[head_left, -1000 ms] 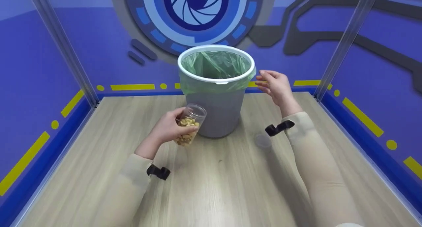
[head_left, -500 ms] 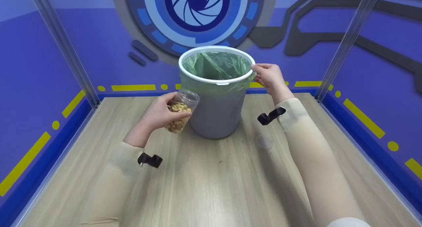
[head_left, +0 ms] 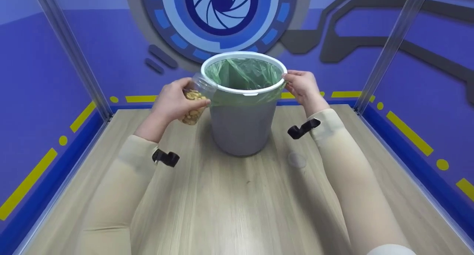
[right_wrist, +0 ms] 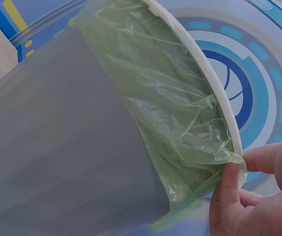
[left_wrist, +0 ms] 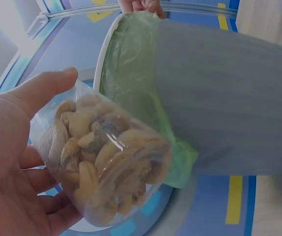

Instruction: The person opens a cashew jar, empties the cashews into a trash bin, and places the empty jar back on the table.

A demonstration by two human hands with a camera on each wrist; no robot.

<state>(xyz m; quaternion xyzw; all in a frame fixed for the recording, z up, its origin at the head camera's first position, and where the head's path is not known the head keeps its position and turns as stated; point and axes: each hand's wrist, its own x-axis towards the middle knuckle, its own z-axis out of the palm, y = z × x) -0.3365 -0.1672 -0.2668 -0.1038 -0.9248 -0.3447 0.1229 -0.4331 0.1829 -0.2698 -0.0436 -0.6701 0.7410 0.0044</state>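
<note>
My left hand grips a clear plastic jar partly filled with cashew nuts. The jar leans toward the trash can, its open mouth right at the left side of the white rim. My right hand pinches the rim and the green bag liner on the right side, thumb on one side and fingers on the other. The liner covers the can's inside and folds down over the outside. What lies deep in the can is hidden.
A clear round lid lies on the wooden table, right of the can. Blue panels stand behind and on both sides, joined by metal posts.
My left hand has raised the jar from low beside the can up to rim height, moving slightly left. My right hand has come in from the right and taken hold of the rim and liner.
</note>
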